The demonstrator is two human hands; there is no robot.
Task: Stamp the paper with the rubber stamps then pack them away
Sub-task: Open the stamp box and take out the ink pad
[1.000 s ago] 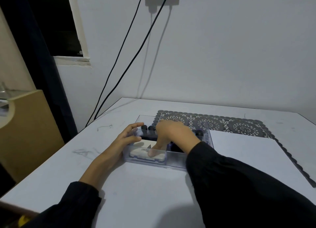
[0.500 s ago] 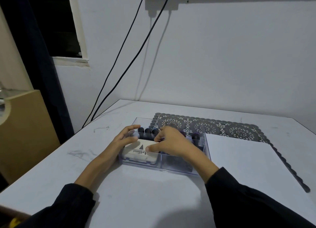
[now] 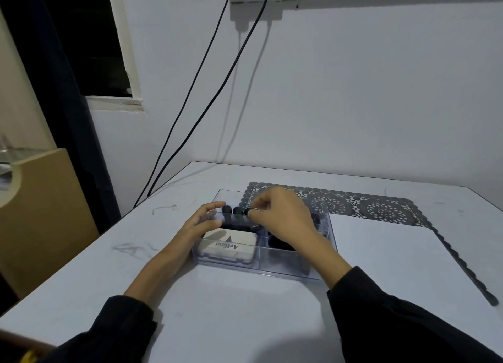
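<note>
A clear plastic box (image 3: 283,274) sits on the white table. In its front left compartment lies a white ink pad case (image 3: 230,247). A row of dark round-topped rubber stamps (image 3: 231,209) stands along the box's back. My right hand (image 3: 283,217) reaches over the box and pinches the knob of one stamp in that row. My left hand (image 3: 197,225) holds the box's left wall, thumb inside near the ink pad. A white sheet of paper (image 3: 394,256) lies right of the box.
A dark lace placemat (image 3: 381,207) lies under the paper and runs along the table's right side. Two black cables (image 3: 201,90) hang down the wall behind the table's left corner. A wooden cabinet (image 3: 40,213) stands off the table's left edge.
My right hand has lifted off the ink pad case and moved back to the row of stamps, where it now pinches one. My left hand stays on the box's left wall.
</note>
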